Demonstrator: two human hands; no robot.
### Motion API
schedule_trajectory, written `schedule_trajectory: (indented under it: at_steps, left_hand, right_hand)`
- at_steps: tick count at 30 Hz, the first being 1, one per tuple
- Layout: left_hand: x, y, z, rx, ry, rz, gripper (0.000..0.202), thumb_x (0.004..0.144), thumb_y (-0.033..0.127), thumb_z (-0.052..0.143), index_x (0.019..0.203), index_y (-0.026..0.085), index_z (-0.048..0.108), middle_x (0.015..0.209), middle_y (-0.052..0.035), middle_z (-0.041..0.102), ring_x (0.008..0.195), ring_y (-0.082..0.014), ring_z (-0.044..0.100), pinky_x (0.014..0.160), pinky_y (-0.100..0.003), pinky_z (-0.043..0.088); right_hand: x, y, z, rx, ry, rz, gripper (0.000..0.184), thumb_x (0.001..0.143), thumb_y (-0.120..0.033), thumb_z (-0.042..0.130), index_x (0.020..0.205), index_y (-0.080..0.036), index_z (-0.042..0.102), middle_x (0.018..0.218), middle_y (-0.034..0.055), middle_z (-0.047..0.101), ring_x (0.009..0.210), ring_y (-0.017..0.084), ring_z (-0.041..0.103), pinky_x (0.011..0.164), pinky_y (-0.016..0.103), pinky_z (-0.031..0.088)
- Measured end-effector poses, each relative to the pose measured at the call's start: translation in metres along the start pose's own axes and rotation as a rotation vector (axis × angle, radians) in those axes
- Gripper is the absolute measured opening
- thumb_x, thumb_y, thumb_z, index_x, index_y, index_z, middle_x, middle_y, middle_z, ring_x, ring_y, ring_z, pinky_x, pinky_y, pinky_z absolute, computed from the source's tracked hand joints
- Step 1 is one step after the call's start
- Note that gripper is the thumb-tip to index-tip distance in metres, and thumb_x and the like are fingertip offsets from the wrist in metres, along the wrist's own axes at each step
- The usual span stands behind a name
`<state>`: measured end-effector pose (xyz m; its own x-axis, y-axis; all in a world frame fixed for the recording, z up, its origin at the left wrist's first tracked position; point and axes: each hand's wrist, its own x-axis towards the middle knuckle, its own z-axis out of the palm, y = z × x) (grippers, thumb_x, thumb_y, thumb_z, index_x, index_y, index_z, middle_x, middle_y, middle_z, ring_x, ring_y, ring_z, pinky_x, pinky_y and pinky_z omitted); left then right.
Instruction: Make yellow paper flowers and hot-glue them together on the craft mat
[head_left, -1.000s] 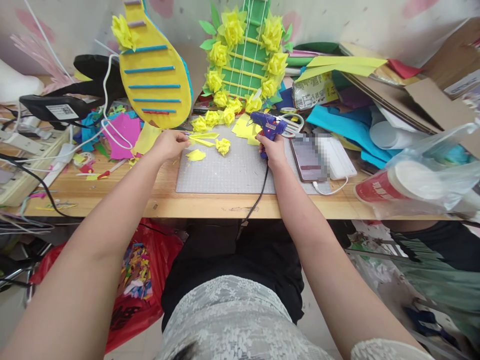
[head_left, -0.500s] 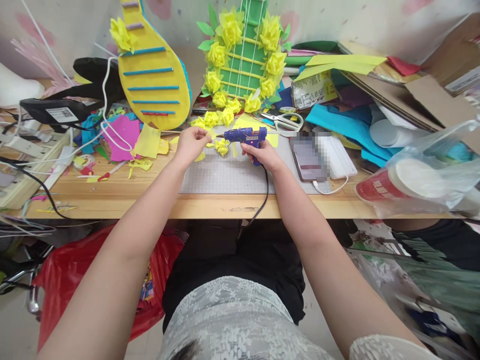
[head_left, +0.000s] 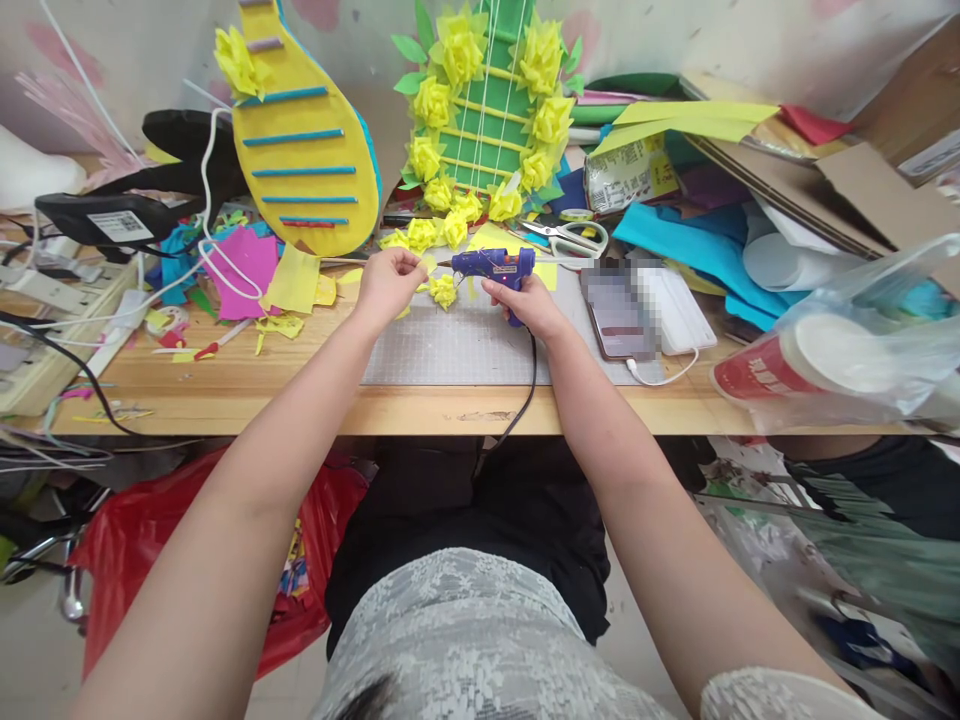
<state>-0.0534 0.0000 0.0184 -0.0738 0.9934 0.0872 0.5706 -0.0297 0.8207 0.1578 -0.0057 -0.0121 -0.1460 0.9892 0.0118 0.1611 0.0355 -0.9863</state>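
Observation:
My right hand (head_left: 531,300) is wrapped round the grip of a blue hot glue gun (head_left: 491,264), whose nozzle points left and whose glue stick sticks out at the back. Facing the nozzle, my left hand (head_left: 388,285) pinches a small piece of yellow paper (head_left: 429,265), mostly hidden by the fingertips. Just below the nozzle lies a yellow paper flower (head_left: 442,291) on the grey cutting mat (head_left: 427,350). More yellow paper flowers (head_left: 422,235) sit behind my hands. Beyond them stands a green stringed instrument model (head_left: 480,140) ringed with yellow flowers.
A yellow instrument model (head_left: 311,150) leans at the back left, near paper scraps (head_left: 240,268) and cables. Scissors (head_left: 570,238), a phone (head_left: 616,315), a white power bank (head_left: 675,310) and a bagged cup (head_left: 802,360) lie to the right. The gun's cord (head_left: 531,385) hangs over the table edge.
My left fingertips and the glue gun's nozzle stay close together, with only slight shifts. The whole view has moved a little. Both hands keep their grips.

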Motion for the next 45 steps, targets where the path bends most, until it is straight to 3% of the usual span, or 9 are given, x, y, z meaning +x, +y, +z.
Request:
schedule_trajectory:
  at_steps: [17,30,45]
  left_hand:
    - [0.002,-0.005,0.003,0.076,-0.014,0.052,0.015,0.073,0.028,0.055,0.082,0.016,0.059,0.082,-0.0039,0.067,0.079,-0.0147,0.062,0.075,-0.028,0.049]
    - [-0.009,0.012,-0.001,0.225,-0.005,0.064,0.017,0.073,0.028,0.054,0.082,0.016,0.062,0.082,-0.0032,0.067,0.074,-0.0149,0.059,0.073,-0.028,0.046]
    - [-0.002,0.002,0.003,0.083,0.027,0.076,0.011,0.074,0.026,0.055,0.073,0.016,0.059,0.073,-0.0030,0.067,0.069,-0.0149,0.062,0.069,-0.028,0.047]
  right_hand:
    - [0.000,0.001,0.000,0.003,-0.004,-0.014,0.046,0.061,-0.062,0.070,0.063,-0.020,0.051,0.053,-0.0044,0.051,0.043,0.004,0.039,0.037,0.020,0.033]
    - [0.000,-0.001,0.000,0.024,-0.004,-0.019,0.046,0.062,-0.061,0.070,0.062,-0.019,0.050,0.053,-0.0047,0.049,0.042,0.004,0.038,0.038,0.020,0.033]
    - [-0.001,-0.002,-0.001,0.000,0.002,-0.005,0.047,0.060,-0.061,0.071,0.063,-0.019,0.049,0.053,-0.0049,0.049,0.042,0.004,0.039,0.039,0.021,0.033]
